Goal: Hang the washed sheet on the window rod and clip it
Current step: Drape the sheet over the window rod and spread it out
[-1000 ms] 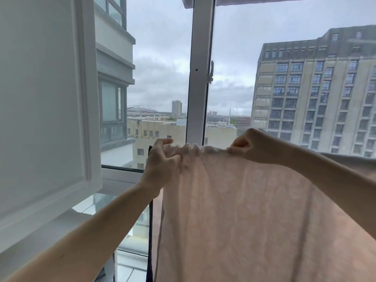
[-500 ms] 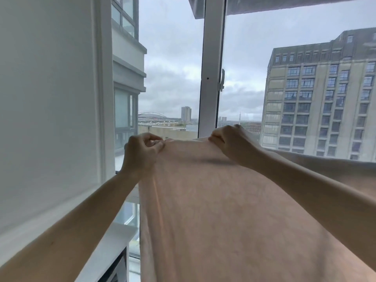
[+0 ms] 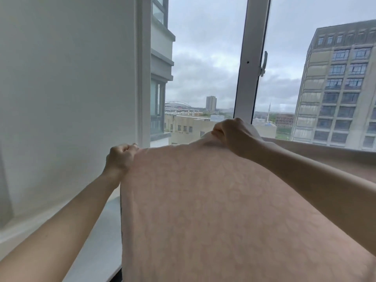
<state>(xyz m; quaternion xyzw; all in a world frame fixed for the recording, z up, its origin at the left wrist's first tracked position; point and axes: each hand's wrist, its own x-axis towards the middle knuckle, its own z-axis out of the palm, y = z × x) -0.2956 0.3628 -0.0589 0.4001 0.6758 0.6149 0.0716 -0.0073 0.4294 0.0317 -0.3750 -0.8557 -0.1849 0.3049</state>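
Observation:
A pale pink sheet [image 3: 213, 210] with a faint woven pattern hangs in front of me and fills the lower middle of the view. Its top edge runs level off to the right along the window. My left hand [image 3: 120, 157] grips the sheet's upper left corner in a fist. My right hand [image 3: 234, 135] pinches the top edge further right, a little higher. The rod itself is hidden under the cloth. No clip is in view.
A white wall panel [image 3: 67, 88] stands close on the left, with a white sill [image 3: 101, 231] below it. A white window post [image 3: 250, 58] with a handle rises behind my right hand. Buildings lie beyond the glass.
Both hands have drawn the sheet's top edge leftward and spread it flat; the bunched folds between them are gone. My left hand now sits lower, near the wall panel.

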